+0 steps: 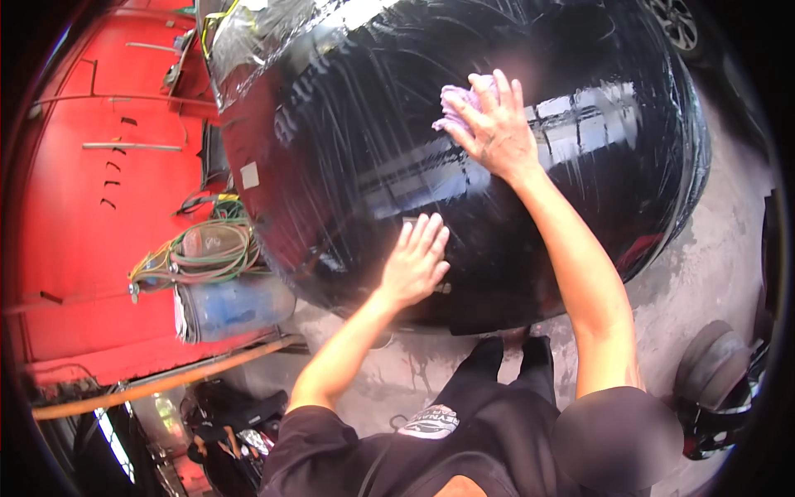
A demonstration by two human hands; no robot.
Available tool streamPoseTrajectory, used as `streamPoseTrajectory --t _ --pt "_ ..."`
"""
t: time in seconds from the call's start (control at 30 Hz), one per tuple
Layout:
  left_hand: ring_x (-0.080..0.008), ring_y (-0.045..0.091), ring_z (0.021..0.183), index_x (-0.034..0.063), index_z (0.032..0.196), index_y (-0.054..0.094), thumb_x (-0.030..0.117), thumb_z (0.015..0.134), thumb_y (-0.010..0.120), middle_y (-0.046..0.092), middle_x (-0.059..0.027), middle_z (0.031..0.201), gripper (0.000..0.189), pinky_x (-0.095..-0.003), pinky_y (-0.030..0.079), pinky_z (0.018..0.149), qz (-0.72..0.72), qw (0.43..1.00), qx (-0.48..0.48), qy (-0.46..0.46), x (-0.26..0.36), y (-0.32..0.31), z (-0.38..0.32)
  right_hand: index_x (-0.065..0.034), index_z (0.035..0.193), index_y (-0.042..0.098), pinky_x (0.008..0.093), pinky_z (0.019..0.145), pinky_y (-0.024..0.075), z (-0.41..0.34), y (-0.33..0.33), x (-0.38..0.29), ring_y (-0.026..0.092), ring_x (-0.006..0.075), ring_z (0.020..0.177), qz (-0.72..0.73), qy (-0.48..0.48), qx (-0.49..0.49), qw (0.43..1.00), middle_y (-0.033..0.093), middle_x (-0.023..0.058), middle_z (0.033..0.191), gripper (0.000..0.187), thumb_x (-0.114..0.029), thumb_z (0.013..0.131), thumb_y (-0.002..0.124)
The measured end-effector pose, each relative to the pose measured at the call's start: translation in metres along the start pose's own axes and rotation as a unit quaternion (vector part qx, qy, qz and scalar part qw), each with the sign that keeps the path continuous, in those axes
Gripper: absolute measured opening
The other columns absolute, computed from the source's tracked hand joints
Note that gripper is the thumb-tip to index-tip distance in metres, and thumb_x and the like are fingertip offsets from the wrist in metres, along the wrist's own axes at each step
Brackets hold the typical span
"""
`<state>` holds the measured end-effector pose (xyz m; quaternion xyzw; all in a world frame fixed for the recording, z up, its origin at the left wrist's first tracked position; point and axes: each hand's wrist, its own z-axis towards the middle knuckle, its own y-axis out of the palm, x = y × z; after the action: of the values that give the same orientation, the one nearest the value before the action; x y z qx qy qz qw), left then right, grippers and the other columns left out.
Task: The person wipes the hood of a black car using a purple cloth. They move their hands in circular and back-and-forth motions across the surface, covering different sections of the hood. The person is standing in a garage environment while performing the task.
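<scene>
Before me is a glossy black car body [497, 248], with whitish streaks and bright reflections across its surface. My right hand [503, 130] lies over a crumpled lilac cloth [463, 102], its fingers spread on top and the cloth between them and the car. Nearer to me, my left hand [417, 261] rests on the dark surface with nothing in it and its fingers slightly apart. Clear plastic film [239, 46] covers part of the car at the upper left. A small pale square patch [249, 176] sits on the car's left side.
To the left, coiled hoses [214, 248] lie by a blue cylinder [239, 307] against a red wall [68, 230]. An orange pipe [168, 379] runs below them. A motorcycle [242, 435] stands at the lower left, a grey round object [713, 366] at the right. Another vehicle's wheel [674, 23] shows above.
</scene>
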<state>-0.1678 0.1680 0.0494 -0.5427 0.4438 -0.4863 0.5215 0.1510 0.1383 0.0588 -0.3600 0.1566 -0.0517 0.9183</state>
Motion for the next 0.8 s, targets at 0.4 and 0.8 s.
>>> streamPoseTrajectory --t 0.4,0.8 --pt "-0.0496 0.028 0.164 -0.0099 0.164 0.04 0.028 0.109 0.054 0.032 -0.034 0.174 0.068 -0.0606 0.023 0.134 0.159 0.979 0.103 -0.073 -0.048 -0.034 0.143 -0.0278 0.14 0.074 0.0682 0.12 0.0375 -0.004 -0.003 0.012 0.047 0.0478 0.143 0.0 -0.001 0.013 1.0 0.057 0.0138 0.15 0.052 -0.058 0.098 0.073" --pt "-0.0487 0.038 0.158 -0.0081 0.158 0.048 0.032 0.113 0.048 0.042 -0.0308 0.169 0.06 -0.0597 0.031 0.129 0.199 0.958 0.195 -0.07 -0.202 -0.074 0.233 -0.0234 0.134 0.077 0.0665 0.117 0.0412 0.015 0.0 -0.025 0.05 0.0482 0.139 0.074 -0.039 0.042 0.996 0.06 0.0156 0.145 0.044 -0.05 0.099 0.075"
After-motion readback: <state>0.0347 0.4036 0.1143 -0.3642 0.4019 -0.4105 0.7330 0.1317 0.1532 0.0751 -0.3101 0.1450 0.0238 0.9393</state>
